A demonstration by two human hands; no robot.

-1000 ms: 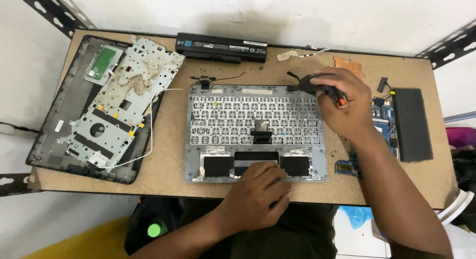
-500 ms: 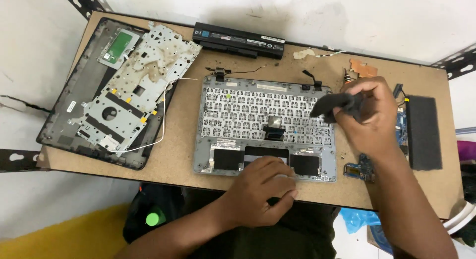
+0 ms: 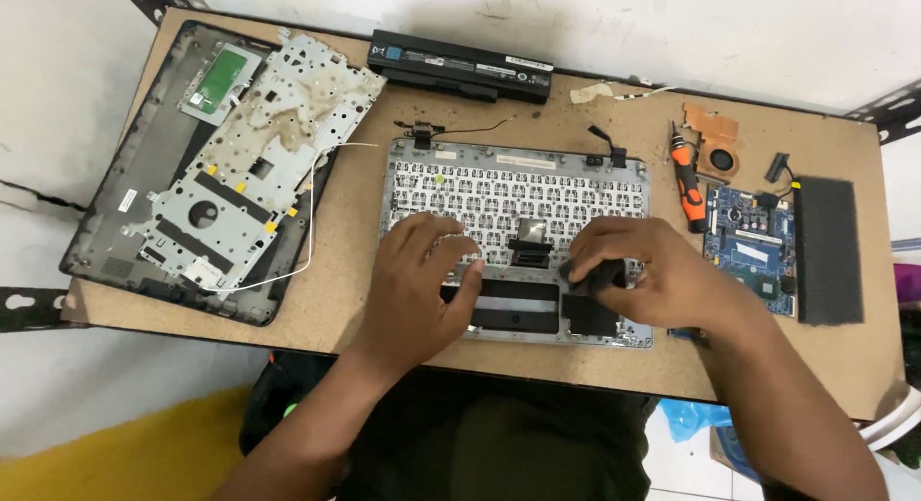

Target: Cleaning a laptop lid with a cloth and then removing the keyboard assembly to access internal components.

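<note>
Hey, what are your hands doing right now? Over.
Left hand flat on keyboard frame. Right hand gripping small black piece over it. Screwdriver lies beside.

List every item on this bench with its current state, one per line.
Keyboard frame: underside up, flat on the table.
Left hand: resting on the frame.
Right hand: gripping a small black piece.
Battery: removed, lying at the far edge.
Stained metal plate: detached, on the black casing.
Circuit board: taken out, bare.
Screwdriver: lying unused.

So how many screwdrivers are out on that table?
1. An orange-and-black screwdriver lies near the right side, between the upturned keyboard frame and the blue circuit board. Others could be hidden under the hands.
</note>
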